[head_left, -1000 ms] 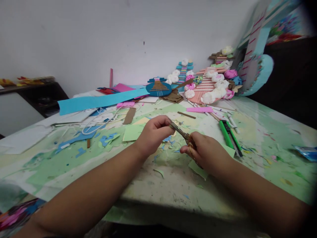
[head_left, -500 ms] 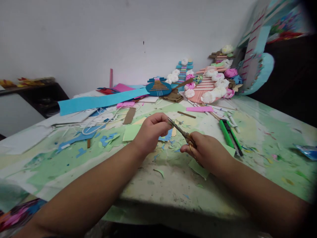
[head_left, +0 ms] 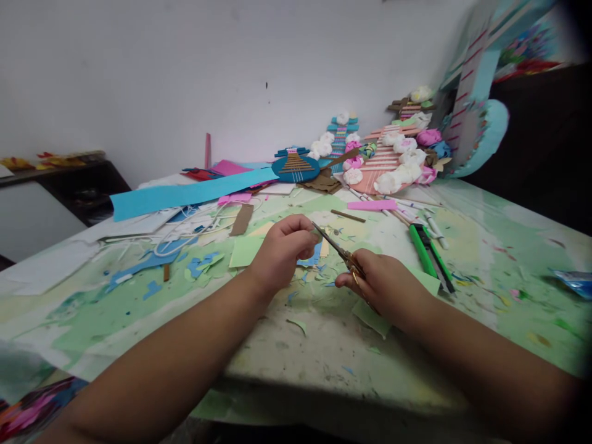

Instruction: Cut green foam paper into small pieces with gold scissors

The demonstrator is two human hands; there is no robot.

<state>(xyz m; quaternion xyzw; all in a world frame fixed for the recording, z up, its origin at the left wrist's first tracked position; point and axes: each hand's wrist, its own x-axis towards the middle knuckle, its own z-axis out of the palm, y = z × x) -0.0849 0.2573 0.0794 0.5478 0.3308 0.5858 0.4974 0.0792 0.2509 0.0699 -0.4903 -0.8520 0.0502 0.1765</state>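
My right hand (head_left: 382, 280) grips a pair of scissors (head_left: 340, 248) with gold-coloured handles, its blades pointing up and left. The blade tips reach to the fingertips of my left hand (head_left: 287, 250), which are pinched together; whatever small piece they may hold is hidden. Beneath my left hand lie a light green paper sheet (head_left: 244, 251) and a piece of blue paper (head_left: 316, 254). Small green and blue scraps are scattered around. Another green paper piece (head_left: 372, 318) sits under my right hand.
A green utility knife (head_left: 423, 250) lies right of my hands, near several white pens. Behind stand paper-craft instruments with crumpled paper flowers (head_left: 386, 163) and a dark blue one (head_left: 296, 166). A long blue strip (head_left: 185, 192) and white cords lie at left. A brown strip (head_left: 348, 216) lies ahead.
The view has shifted very slightly. Both hands stay almost in place, with the scissors still at the left fingertips.
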